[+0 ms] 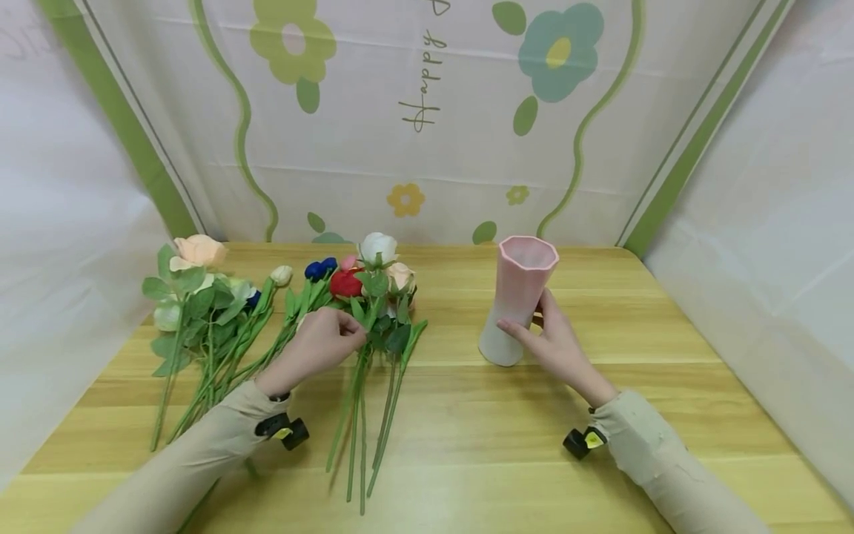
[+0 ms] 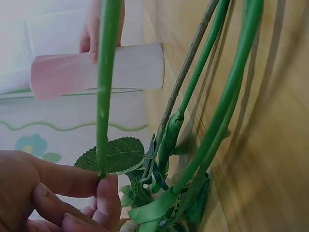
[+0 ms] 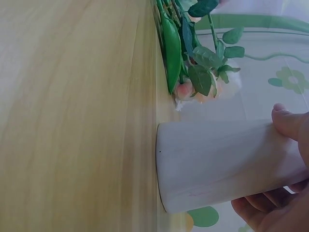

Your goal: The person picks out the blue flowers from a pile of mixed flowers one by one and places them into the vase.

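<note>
My left hand (image 1: 322, 343) pinches a green flower stem (image 2: 103, 87) between thumb and forefinger, close under a serrated leaf (image 2: 120, 154). In the head view that stem leads up to a white rose (image 1: 377, 248), raised over the flowers beside it. Next to it lie a red flower (image 1: 346, 282) and a peach rose (image 1: 401, 277), their stems pointing toward me. At the right, a pink-to-white vase (image 1: 527, 285) stands upright on the table, its rim wide and faceted. My right hand (image 1: 557, 345) grips it from the right, thumb across the front; some fingers are hidden behind.
On the left of the wooden table (image 1: 460, 445) lies another pile of flowers, with a large peach rose (image 1: 200, 251), a white tulip (image 1: 282, 276) and leafy stems. Dark blue blooms (image 1: 320, 269) lie between the groups. A printed cloth (image 1: 360, 148) hangs behind the table.
</note>
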`<state>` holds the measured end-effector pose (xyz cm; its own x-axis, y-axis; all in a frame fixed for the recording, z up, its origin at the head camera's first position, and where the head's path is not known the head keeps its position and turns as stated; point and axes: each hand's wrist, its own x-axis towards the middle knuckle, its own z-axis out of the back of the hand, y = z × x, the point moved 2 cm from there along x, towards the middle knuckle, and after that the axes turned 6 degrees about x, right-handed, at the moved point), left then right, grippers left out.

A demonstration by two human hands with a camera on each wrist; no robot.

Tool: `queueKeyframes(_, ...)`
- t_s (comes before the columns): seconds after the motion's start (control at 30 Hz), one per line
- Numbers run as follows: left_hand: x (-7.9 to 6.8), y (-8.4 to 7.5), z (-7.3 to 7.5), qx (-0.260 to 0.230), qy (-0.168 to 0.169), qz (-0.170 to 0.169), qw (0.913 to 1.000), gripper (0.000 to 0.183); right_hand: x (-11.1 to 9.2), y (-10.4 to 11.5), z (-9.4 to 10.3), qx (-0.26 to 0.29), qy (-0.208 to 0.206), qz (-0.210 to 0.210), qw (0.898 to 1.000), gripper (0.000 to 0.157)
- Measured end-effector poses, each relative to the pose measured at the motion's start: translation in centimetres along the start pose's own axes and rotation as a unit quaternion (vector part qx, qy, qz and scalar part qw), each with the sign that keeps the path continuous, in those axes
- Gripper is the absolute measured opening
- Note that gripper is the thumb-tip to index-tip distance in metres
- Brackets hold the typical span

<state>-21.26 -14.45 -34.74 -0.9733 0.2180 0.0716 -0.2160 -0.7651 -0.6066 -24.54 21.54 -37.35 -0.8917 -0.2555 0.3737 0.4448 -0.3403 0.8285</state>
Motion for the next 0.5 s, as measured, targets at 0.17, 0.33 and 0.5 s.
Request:
queueKeyframes(0.17, 0.6, 0.0, -0.7, -0.01, 0.01, 0.006, 0.9999, 0.016, 0.0, 0.1, 0.1, -0.004, -0.001, -0.003, 1.0, 0.07)
queueKeyframes(0.33, 1.0, 0.0, -1.3, -0.008, 0.027, 0.011, 0.9995, 0.014, 0.1, 0.3, 0.0, -0.001, 0.0, -0.005, 1.0, 0.071)
queueKeyframes(0.5, 1.4, -0.3, -1.7, -0.001, 0.051, 0.009, 0.9987, 0.046, 0.1, 0.4, 0.1, 0.0, 0.002, -0.018, 1.0, 0.07)
